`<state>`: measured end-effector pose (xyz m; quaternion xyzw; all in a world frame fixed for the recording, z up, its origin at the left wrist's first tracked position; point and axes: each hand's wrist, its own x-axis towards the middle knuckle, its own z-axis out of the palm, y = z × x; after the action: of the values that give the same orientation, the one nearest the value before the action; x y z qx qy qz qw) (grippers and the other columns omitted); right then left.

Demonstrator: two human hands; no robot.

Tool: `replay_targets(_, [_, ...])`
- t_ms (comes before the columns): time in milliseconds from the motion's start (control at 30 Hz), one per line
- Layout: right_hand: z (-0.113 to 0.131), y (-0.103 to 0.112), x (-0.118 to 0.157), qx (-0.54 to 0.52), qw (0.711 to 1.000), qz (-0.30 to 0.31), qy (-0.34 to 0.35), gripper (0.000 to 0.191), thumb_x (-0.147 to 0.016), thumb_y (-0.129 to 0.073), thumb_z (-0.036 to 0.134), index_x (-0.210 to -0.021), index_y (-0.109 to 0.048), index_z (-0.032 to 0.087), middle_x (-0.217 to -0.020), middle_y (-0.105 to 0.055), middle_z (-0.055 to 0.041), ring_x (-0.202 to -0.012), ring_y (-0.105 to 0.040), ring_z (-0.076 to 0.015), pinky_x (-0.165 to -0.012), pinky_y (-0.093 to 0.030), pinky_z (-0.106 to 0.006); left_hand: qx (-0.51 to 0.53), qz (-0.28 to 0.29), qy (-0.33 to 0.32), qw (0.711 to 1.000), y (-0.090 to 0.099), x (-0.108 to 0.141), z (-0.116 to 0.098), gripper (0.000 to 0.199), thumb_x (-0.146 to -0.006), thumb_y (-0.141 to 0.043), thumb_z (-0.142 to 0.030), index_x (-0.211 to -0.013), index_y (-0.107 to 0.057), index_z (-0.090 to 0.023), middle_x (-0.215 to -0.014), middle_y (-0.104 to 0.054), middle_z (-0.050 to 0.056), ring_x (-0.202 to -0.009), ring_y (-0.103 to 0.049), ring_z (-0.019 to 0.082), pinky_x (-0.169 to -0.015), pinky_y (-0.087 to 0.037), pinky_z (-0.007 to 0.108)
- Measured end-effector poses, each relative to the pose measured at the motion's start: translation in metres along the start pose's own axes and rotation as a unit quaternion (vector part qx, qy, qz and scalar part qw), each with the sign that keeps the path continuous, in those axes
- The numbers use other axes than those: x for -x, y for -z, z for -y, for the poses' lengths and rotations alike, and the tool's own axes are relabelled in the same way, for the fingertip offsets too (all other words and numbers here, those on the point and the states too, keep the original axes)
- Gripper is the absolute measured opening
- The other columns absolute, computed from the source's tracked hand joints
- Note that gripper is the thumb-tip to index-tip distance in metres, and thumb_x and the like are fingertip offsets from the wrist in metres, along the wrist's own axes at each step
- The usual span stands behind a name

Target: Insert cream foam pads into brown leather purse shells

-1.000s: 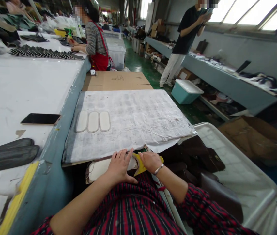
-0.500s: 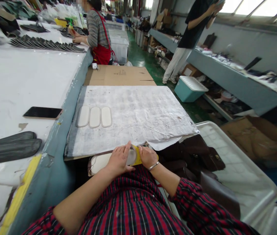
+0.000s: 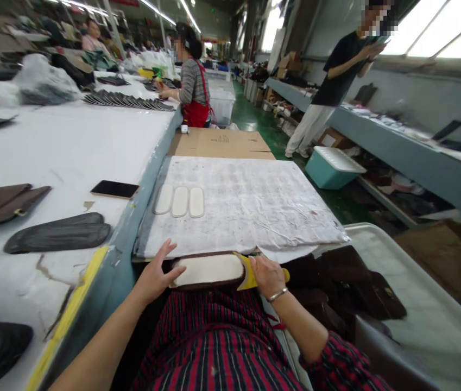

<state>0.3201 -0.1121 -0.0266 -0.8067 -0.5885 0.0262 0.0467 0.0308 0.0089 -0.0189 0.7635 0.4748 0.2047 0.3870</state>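
Observation:
A long white oval pad [image 3: 209,270] with a dark brown border lies in front of me, at the near edge of the paper-covered board [image 3: 254,206]. My left hand [image 3: 157,277] is at its left end, fingers spread, the thumb over the pad's edge; whether it presses there I cannot tell. Wrapped round a yellow scraper [image 3: 247,272], my right hand [image 3: 269,277] has the wide blade against the pad's right end. The scraper's handle end sticks out beyond the fist. Three smaller white oval pads [image 3: 180,201] with grey rims lie side by side on the board's left part.
On the white table [image 3: 103,141] to the left lie a phone [image 3: 115,189] and dark leather pieces [image 3: 59,233]. A white bin [image 3: 413,304] with brown pieces stands at right. Cardboard [image 3: 222,142] lies beyond the board. One person works at the table; another stands right.
My left hand has lifted off the pad's middle and moved to its left end, fingers now spread. The scraper stays in my right hand at the right end. The view has tilted up.

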Motion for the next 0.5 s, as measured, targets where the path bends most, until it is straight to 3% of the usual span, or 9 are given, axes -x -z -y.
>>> replay_targets(67, [0.005,0.004,-0.016,0.018,1.0,-0.008,0.016,0.042,-0.092,-0.025,0.038,-0.074,-0.057,0.017,-0.072,-0.062,-0.0093,-0.072,-0.057,-0.0193,-0.066,-0.033,-0.03,0.145,-0.019,0.054,0.988,-0.003,0.011,0.015,0.071,-0.082,-0.034,-0.055,-0.136,-0.019,-0.012,-0.136,-0.039,0.013,-0.127,-0.031,0.021,-0.106,-0.022,0.038])
replay_targets(167, [0.018,0.014,-0.052,0.038,0.996,0.011,0.084,0.044,-0.092,-0.022,0.04,-0.075,-0.057,0.019,-0.074,-0.063,-0.0078,-0.072,-0.056,-0.0196,-0.067,-0.033,-0.032,0.327,-0.024,0.109,0.938,-0.023,0.019,0.027,0.069,-0.086,-0.013,-0.056,-0.133,-0.027,-0.007,-0.135,-0.04,0.014,-0.124,-0.036,0.02,-0.103,-0.029,0.035])
replay_targets(267, [0.051,0.016,-0.088,0.048,0.978,0.077,0.19,0.047,-0.092,-0.023,0.041,-0.075,-0.061,0.019,-0.076,-0.064,-0.0082,-0.074,-0.057,-0.0202,-0.069,-0.032,-0.033,0.397,-0.026,0.138,0.907,-0.044,0.018,0.026,0.072,-0.085,-0.007,-0.059,-0.132,-0.034,-0.013,-0.132,-0.045,0.01,-0.121,-0.041,0.021,-0.1,-0.035,0.036])
replay_targets(367, [0.098,0.006,-0.115,0.055,0.957,0.118,0.261,0.052,-0.09,-0.026,0.047,-0.073,-0.065,0.018,-0.077,-0.066,-0.0094,-0.075,-0.058,-0.0205,-0.071,-0.031,-0.034,0.433,-0.05,0.175,0.883,-0.053,0.013,0.023,0.076,-0.082,-0.005,-0.064,-0.13,-0.039,-0.015,-0.126,-0.051,0.008,-0.116,-0.046,0.023,-0.096,-0.038,0.037])
replay_targets(433, [0.126,-0.001,-0.128,0.056,0.94,0.134,0.308,0.054,-0.089,-0.026,0.05,-0.075,-0.067,0.018,-0.079,-0.066,-0.01,-0.078,-0.058,-0.0211,-0.073,-0.03,-0.035,0.491,-0.066,0.198,0.846,-0.053,0.01,0.021,0.08,-0.079,-0.004,-0.067,-0.129,-0.04,-0.015,-0.121,-0.055,0.009,-0.112,-0.05,0.025,-0.094,-0.039,0.04])
replay_targets(500, [0.146,-0.006,-0.139,0.059,0.913,0.148,0.376,0.057,-0.089,-0.023,0.051,-0.076,-0.067,0.017,-0.079,-0.066,-0.01,-0.079,-0.058,-0.0212,-0.072,-0.029,-0.035,0.569,-0.084,0.214,0.789,-0.051,0.008,0.019,0.081,-0.078,-0.008,-0.069,-0.128,-0.041,-0.015,-0.116,-0.059,0.01,-0.107,-0.053,0.026,-0.092,-0.04,0.041])
